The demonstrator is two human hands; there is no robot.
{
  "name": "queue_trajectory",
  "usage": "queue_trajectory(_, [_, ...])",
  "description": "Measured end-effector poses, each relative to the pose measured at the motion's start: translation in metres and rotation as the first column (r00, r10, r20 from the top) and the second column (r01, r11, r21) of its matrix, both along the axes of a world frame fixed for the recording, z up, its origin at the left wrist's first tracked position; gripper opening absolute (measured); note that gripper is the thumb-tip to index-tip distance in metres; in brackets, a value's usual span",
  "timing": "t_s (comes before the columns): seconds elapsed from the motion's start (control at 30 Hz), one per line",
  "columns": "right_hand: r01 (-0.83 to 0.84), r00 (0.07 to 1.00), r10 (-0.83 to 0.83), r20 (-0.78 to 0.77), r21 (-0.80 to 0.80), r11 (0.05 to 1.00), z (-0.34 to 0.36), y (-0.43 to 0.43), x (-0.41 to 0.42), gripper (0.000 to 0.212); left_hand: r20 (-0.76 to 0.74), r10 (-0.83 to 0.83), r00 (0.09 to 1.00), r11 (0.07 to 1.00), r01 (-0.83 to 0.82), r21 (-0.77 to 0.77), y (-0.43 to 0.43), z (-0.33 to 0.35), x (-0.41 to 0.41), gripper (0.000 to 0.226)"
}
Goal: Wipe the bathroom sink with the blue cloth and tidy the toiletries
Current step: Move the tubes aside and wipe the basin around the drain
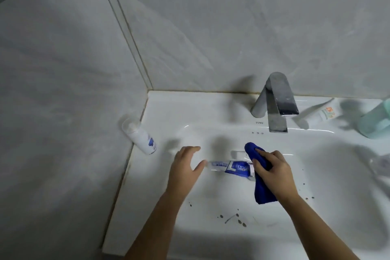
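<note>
One blue cloth (263,192), two tubes (236,168) (326,112), one bottle (140,135), one faucet (278,95)

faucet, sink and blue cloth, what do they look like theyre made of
Faucet: metal, probably chrome-plated; grey and shiny, with dull water spots. Sink: likely glazed ceramic; glossy white with sharp highlights along the basin edge. Blue cloth: soft fabric, perhaps microfibre; matte, folded softly with no hard creases.

The pale green container (376,121) is cut off by the right edge, a clear thing (381,163) below it is too blurred to name, and the right end of the toothpaste tube (230,168) is hidden under the blue cloth (262,188) and right hand (274,172).
</note>
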State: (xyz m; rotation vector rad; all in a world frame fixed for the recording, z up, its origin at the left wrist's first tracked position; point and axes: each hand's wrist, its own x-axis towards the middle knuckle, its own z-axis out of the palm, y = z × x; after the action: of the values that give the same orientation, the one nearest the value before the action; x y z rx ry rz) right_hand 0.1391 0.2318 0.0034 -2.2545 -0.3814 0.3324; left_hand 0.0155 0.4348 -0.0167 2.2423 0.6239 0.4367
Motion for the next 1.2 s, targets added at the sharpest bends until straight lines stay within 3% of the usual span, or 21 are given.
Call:
queue_trajectory(0.13, [0.040,0.999,-0.042,-0.017,-0.071,0.997,-0.015,-0.018,0.004,0.039,-0.205,-0.149,0.967,0.988,0.137,-0.071,-0.008,-0.042,0.025,0.037])
queue_trajectory(0.47, [0.118,0.988,-0.131,-0.087,-0.143,0.983,-0.049,-0.034,0.008,0.039,-0.407,-0.342,0.847,0.931,0.364,-0.025,-0.016,-0.106,0.065,0.036])
queue_trajectory(0.67, [0.174,0.979,-0.186,-0.083,-0.130,0.976,-0.052,-0.041,0.004,0.038,-0.353,-0.282,0.892,0.958,0.279,-0.063,-0.013,-0.103,0.072,0.013])
queue_trajectory(0.83, [0.187,0.976,-0.195,-0.092,-0.091,0.978,-0.046,-0.039,-0.002,0.039,-0.292,-0.211,0.933,0.975,0.179,-0.133,-0.015,-0.081,0.066,0.007])
queue_trajectory(0.97, [0.155,0.982,-0.158,-0.106,-0.035,0.987,-0.036,-0.028,-0.005,0.041,-0.252,-0.124,0.960,0.990,0.103,-0.096,-0.012,-0.058,0.052,0.008])
queue_trajectory(1.2, [0.071,0.994,-0.063,-0.085,0.094,0.993,-0.012,0.006,-0.002,0.036,-0.088,0.190,0.978,0.961,-0.203,-0.190,0.007,-0.009,0.031,0.010])
